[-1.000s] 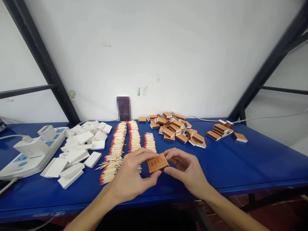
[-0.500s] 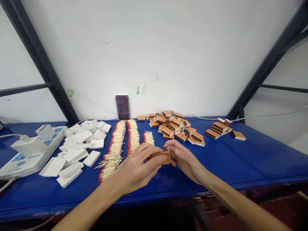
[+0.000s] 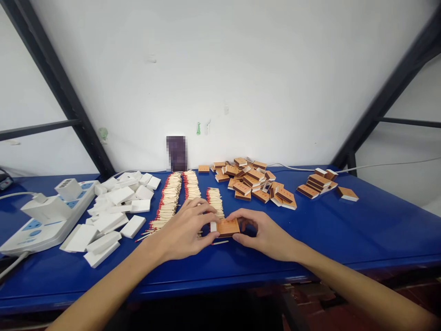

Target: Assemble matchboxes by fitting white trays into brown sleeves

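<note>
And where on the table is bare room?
Widest: blue table right of the right hand, in front of the stacked matchboxes. Smaller: between white trays and left forearm. Crowded: around trays, match rows and matchbox pile.

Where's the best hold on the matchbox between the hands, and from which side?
Probably the brown sleeve, pinched across its near and far edges with the right hand, from the right: the white tray juts out at the left end, by the left hand.

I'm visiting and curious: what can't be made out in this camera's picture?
In the head view:
Inside the orange cardboard matchbox: hidden by its walls.
Part of the middle row of red-tipped wooden matches: behind the bare left hand.
Dark purple rectangle: blurred into blocks.
Small black object: cut by left edge.
</note>
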The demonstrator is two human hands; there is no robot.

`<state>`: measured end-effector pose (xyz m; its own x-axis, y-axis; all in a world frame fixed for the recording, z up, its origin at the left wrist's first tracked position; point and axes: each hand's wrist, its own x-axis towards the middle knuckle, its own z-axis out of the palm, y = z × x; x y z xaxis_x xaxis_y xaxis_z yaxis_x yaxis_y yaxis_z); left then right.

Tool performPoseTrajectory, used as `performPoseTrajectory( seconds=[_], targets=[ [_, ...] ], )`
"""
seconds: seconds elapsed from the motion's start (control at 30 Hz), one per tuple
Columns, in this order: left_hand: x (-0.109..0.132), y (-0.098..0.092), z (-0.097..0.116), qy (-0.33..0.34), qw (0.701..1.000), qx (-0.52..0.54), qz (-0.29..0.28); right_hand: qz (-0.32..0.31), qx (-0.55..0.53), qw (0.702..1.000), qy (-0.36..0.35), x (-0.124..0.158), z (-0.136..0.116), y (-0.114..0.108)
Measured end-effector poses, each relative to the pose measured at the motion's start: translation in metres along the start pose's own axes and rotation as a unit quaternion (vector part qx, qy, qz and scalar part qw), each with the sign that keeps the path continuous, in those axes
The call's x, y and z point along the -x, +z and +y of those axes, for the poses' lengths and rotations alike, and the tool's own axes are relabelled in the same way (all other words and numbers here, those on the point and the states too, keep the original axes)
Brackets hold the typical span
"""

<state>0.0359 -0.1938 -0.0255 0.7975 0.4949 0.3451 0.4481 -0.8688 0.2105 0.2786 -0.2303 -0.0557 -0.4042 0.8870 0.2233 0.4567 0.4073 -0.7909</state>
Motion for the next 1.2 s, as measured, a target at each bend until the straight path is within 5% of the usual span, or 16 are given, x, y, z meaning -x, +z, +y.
performPoseTrajectory(
  seconds=[0.13,0.4,0.73,0.87,1.0,1.2],
  targets=[
    [0.003,0.004,0.001,-0.027,0.999,-0.01,-0.018,-0.002,0.066,0.997,-0.037,0.002,0.0,0.003],
    [0.009,0.019,-0.005,0.0,0.998,-0.065,0.019,-0.006,0.162,0.987,-0.005,0.011,0.011,-0.006],
    [0.004,0.021,-0.004,0.002,0.997,-0.071,0.039,0.122,0.296,0.947,0.014,0.036,0.047,-0.046],
    [0.003,0.016,-0.001,-0.019,0.997,-0.019,0.065,0.142,0.347,0.921,-0.106,0.034,0.035,-0.024],
    [0.007,0.009,-0.002,-0.058,0.991,0.036,0.114,0.037,0.364,0.899,-0.241,0.025,0.009,0.01],
    [0.043,-0.027,-0.016,-0.118,0.966,-0.025,0.23,0.009,0.376,0.895,-0.241,-0.004,0.001,0.031]
  ],
)
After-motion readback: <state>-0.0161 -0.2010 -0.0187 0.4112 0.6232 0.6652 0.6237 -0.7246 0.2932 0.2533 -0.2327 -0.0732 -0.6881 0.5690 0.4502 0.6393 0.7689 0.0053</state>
